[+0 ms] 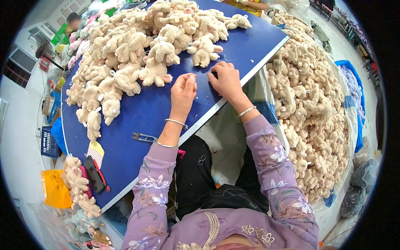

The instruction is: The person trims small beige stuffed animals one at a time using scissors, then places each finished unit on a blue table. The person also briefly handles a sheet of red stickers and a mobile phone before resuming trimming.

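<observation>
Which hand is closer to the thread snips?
Left. The left hand is forward and rightward of the thread snips; the right hand is farther right and forward.

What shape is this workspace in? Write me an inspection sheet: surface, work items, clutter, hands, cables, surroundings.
Surface: blue table, pale edge, small white scraps on it.
Work items: cream plush toys heaped on the table; more fill a big sack at right. One toy lies just beyond the hands.
Clutter: snips, a dark phone and a sticker sheet, all left of the person.
Hands: left hand and right hand over the table, fingers bent; anything held is too small to tell.
Cables: nothing seen for certain.
Surroundings: blue basket and orange bag at left; another person behind.
</observation>
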Demonstrator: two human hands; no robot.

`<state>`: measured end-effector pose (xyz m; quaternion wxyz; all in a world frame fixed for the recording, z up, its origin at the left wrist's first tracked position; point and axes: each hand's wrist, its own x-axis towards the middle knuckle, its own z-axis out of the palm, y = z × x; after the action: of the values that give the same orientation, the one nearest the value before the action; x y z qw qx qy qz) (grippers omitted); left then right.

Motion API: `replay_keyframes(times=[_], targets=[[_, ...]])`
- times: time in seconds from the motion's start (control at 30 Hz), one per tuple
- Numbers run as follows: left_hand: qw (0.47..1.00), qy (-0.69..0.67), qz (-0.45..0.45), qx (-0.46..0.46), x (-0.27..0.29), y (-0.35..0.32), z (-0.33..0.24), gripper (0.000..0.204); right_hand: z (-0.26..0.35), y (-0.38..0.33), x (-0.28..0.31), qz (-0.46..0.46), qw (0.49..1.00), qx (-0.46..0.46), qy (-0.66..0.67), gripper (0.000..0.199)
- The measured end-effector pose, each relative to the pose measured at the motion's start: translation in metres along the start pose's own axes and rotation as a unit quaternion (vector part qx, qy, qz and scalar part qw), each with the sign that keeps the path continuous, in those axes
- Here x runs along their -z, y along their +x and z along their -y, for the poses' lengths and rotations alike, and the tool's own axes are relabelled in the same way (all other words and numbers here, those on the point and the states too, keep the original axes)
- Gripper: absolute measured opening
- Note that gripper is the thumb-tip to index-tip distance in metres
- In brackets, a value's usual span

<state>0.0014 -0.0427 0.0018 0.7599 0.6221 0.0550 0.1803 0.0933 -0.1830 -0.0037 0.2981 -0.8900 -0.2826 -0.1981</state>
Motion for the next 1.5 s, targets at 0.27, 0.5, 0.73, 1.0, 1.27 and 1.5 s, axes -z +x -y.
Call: replay_keyframes(times=[0.27,0.5,0.73,1.0,1.27,1.5], targets=[[1.0,-0.008,-0.016,-0.011,-0.001,0.004,0.004,0.014,0.008,0.012,-0.007,-0.091,0.987,0.1,0.092,0.04],[1.0,0.002,-0.017,-0.01,0.002,0.003,0.004,0.012,0.018,0.013,-0.021,0.018,0.996,0.068,-0.05,0.046],[0.997,0.006,-0.06,-0.054,0.004,0.005,0.005,0.011,0.017,0.015,-0.015,-0.019,0.999,0.029,0.031,0.027],[0.992,0.109,-0.051,-0.036,0.015,0.014,0.013,0.044,0.017,0.008,-0.021,-0.032,0.995,0.088,0.046,0.039],[0.989,-0.073,0.068,0.105,0.024,0.007,-0.003,0.034,0.013,0.004,-0.011,0.012,0.973,0.034,0.226,0.028],[0.984,-0.098,0.052,0.138,0.021,0.004,-0.01,0.037,0.028,-0.015,0.03,0.061,0.882,-0.083,0.459,0.024]])
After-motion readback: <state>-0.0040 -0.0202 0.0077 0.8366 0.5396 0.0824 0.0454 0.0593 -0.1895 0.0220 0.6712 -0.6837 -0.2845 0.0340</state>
